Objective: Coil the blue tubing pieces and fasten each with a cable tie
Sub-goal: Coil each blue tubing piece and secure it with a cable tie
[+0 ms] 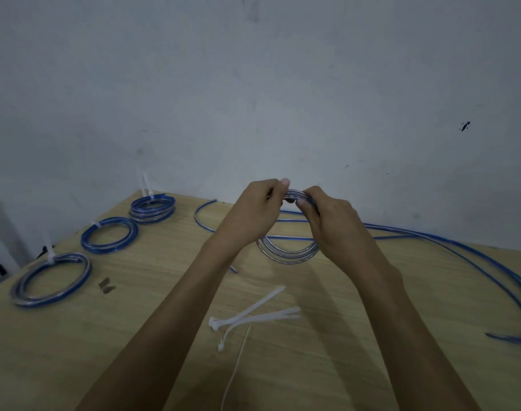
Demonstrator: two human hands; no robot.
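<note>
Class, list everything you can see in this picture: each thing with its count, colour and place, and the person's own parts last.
Tied coils: three, blue and clear, each with a white tie, in a row on the table's left side.
Coil in hand: one, clear with blue, held above mid-table.
Loose tubing: several blue lengths, count unclear, along the far and right edges.
Spare cable ties: about four, white, on the table near the forearms.
Small dark scrap: one, by the nearest tied coil.
Table: one, light wood.
Wall: one, pale grey, behind the table.
Left hand: grips the coil's top.
Right hand: grips the coil's top, beside the left.
</note>
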